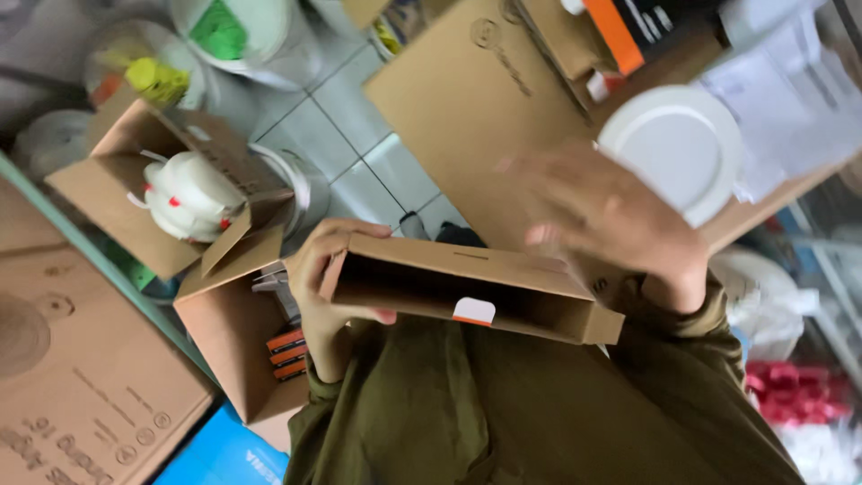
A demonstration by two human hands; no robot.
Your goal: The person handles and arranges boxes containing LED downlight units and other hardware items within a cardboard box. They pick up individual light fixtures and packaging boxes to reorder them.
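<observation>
My left hand (321,278) grips the left end of a small open brown cardboard box (467,289), held flat in front of my olive-green sleeved body. The box is long and narrow, with a white and orange tab on its near side. My right hand (611,220) hovers blurred just above the box's right part, fingers spread, holding nothing. Just beyond it a round white disc lamp (675,148) lies on a large flat cardboard sheet (458,99).
At left, an open carton (108,184) holds white round fittings (190,196). Another open carton (235,346) holds small orange-edged boxes. White buckets (241,31) stand on the tiled floor. A large printed carton (72,377) fills the lower left; plastic bags lie at right.
</observation>
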